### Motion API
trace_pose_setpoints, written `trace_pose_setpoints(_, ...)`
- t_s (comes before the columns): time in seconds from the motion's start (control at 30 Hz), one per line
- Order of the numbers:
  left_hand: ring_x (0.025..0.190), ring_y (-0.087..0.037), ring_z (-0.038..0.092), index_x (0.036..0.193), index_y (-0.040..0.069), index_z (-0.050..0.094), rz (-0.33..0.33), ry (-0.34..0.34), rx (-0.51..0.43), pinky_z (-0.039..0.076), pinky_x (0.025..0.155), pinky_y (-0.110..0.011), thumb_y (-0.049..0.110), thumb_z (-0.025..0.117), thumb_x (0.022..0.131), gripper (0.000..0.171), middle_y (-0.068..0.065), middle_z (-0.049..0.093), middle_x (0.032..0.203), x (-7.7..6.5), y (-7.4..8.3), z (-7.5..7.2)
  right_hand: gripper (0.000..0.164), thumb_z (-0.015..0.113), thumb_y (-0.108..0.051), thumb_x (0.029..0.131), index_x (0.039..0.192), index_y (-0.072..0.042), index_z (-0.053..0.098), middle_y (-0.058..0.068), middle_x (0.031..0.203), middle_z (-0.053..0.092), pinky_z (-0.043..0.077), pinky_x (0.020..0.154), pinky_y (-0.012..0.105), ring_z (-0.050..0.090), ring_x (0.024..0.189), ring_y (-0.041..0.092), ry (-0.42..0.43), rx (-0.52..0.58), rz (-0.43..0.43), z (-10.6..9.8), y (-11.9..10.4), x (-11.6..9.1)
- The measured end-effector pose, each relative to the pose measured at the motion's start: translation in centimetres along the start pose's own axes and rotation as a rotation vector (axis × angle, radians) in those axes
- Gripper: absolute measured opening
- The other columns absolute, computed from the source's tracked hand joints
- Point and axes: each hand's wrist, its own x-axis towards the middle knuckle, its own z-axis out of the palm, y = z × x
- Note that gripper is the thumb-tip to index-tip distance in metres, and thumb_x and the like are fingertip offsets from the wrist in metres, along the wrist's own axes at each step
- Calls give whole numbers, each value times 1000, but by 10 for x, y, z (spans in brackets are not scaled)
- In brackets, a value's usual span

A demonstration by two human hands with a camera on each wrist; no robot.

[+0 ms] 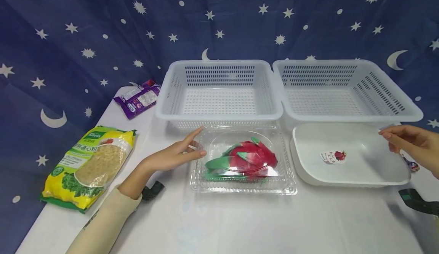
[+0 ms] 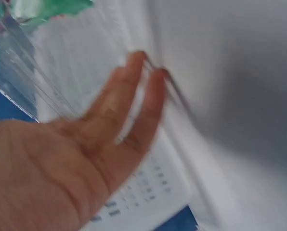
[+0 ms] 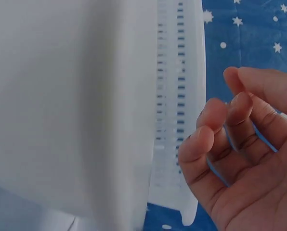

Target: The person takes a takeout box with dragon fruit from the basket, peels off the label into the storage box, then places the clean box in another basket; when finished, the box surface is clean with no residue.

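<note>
A clear plastic clamshell box point(image 1: 289, 183) sits in the middle of the table, its lid over a red and green dragon fruit point(image 1: 253, 157). My left hand point(image 1: 176, 154) is at the box's left side, fingers extended and spread, fingertips right at its edge. In the left wrist view, the same hand point(image 2: 95, 139) is blurred and holds nothing. To the right stands a white basin point(image 1: 350, 143) with a small red-pictured label inside. My right hand point(image 1: 411, 143) is by its right rim; in the right wrist view, its loosely bent fingers point(image 3: 199, 144) grip nothing.
Two white perforated baskets, the left one point(image 1: 219, 117) and the right one point(image 1: 353, 117), stand side by side behind the box and basin. At left lie a yellow Knorr pasta bag point(image 1: 92, 166) and a purple packet point(image 1: 138, 98). A small colourful packet point(image 1: 411, 165) is partly hidden right of the basin.
</note>
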Motion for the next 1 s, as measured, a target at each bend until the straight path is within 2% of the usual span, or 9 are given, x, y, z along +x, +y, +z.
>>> trace_pose_setpoints(0.1, 122, -31, 52, 157, 27, -3, -45, 14, -11, 41, 102, -56, 54, 55, 94, 90, -18, 46, 138, 4, 5, 2, 26, 53, -14, 101, 97, -40, 56, -6, 69, 55, 41, 56, 13, 48, 62, 7, 3, 43, -16, -3, 6, 6)
trace_pose_setpoints(0.2, 127, -34, 46, 156, 34, -7, -73, 5, -91, 38, 104, -58, 51, 59, 92, 94, -21, 39, 143, 7, 7, 5, 31, 53, -10, 101, 98, -41, 58, -8, 69, 57, 41, 57, 9, 49, 62, 6, 18, 100, -27, -6, 15, 10)
trace_pose_setpoints(0.3, 139, -41, 31, 154, 41, -9, -78, -3, -200, 28, 108, -64, 44, 62, 90, 95, -22, 19, 156, 9, 6, 8, 38, 52, -3, 100, 98, -40, 60, -12, 70, 58, 43, 56, 8, 50, 59, 5, 68, 164, -81, -8, 25, 12)
trace_pose_setpoints(0.43, 146, -43, 10, 152, 49, -4, -82, 21, -308, 12, 109, -72, 40, 66, 88, 94, -8, -6, 163, 11, 5, 13, 44, 51, 3, 98, 96, -39, 63, -15, 67, 58, 44, 52, 7, 51, 55, 0, 134, 221, -157, -10, 37, 17)
trace_pose_setpoints(0.5, 146, -43, 7, 151, 50, -1, -86, 38, -343, 9, 109, -72, 39, 67, 87, 94, -2, -10, 163, 14, 5, 15, 44, 50, 1, 99, 95, -41, 62, -16, 65, 57, 43, 51, 7, 52, 55, -3, 147, 226, -162, -13, 42, 20)
trace_pose_setpoints(0.7, 147, -43, 2, 154, 43, 1, -90, 66, -367, 8, 110, -72, 34, 69, 85, 97, -1, -8, 163, 23, 9, 18, 38, 48, -6, 102, 99, -42, 60, -21, 67, 58, 45, 46, 8, 55, 57, -9, 144, 273, -136, -20, 62, 30)
trace_pose_setpoints(0.8, 146, -45, 7, 155, 41, 3, -91, 80, -356, 14, 108, -73, 33, 70, 84, 98, -9, -2, 163, 25, 11, 19, 36, 48, -5, 102, 108, -39, 58, -25, 72, 59, 46, 45, 10, 57, 59, -12, 145, 275, -138, -22, 95, 41)
trace_pose_setpoints(0.87, 145, -45, 12, 155, 40, 5, -90, 96, -342, 20, 106, -73, 32, 72, 83, 99, -14, 3, 162, 24, 13, 19, 31, 48, -8, 102, 117, -33, 58, -28, 75, 59, 47, 46, 11, 58, 62, -13, 139, 254, -100, -24, 119, 51)
trace_pose_setpoints(1.0, 141, -43, 22, 154, 41, 8, -93, 137, -344, 32, 103, -69, 30, 75, 80, 101, -20, 13, 157, 21, 20, 22, 28, 52, -18, 102, 126, -33, 53, -28, 79, 63, 50, 50, 12, 61, 66, -12, 62, 362, 11, -35, 156, 66)
